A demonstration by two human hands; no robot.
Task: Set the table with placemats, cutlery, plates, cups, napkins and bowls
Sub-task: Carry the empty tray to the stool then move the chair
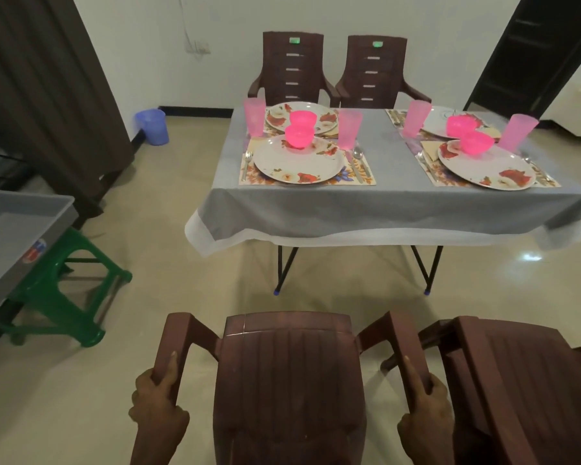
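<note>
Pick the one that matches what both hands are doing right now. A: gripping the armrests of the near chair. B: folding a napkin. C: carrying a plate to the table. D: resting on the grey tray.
A: the left hand and right hand each curl round an armrest of the chair, which stands short of the table.

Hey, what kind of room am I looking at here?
Most likely a home dining area. A folding table under a grey cloth is laid with four floral plates, pink bowls and pink cups, brown plastic armchairs stand along its far side, and both hands hold another armchair by its arms.
</note>
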